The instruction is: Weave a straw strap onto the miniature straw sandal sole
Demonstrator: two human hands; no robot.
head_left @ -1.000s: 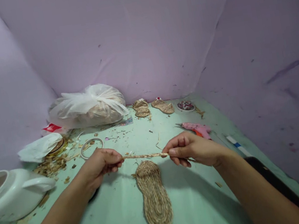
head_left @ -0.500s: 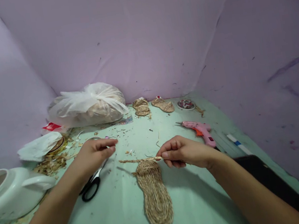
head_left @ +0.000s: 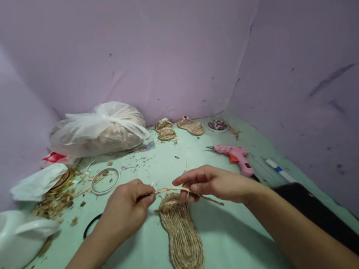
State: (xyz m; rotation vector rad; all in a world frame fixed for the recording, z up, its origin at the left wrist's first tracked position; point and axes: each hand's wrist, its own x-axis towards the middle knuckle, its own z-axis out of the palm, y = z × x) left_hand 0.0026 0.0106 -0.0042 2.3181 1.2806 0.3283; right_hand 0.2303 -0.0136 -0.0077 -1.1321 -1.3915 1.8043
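A short braided straw cord (head_left: 167,189) stretches between my hands, just above the toe end of a woven straw sole (head_left: 184,243). My left hand (head_left: 127,206) pinches the cord's left end. With thumb and fingers, my right hand (head_left: 207,182) holds the cord further along, and its loose tail hangs past the fingers to the right. The sole lies flat on the green table, its rows of cord coiled lengthwise. My left forearm and hand cover most of the scissors (head_left: 90,226); part of a black handle loop shows.
A pink glue gun (head_left: 232,155) lies to the right, near a black board (head_left: 300,206). Behind are small woven slippers (head_left: 165,130), a dish of beads (head_left: 218,124) and a stuffed plastic bag (head_left: 104,130). At left are a tape ring (head_left: 105,181) and a white teapot (head_left: 9,243).
My left hand has come right and taken hold of the cord's left end. My right hand's grip has shifted along it, leaving a tail on the right. The view has shifted slightly.
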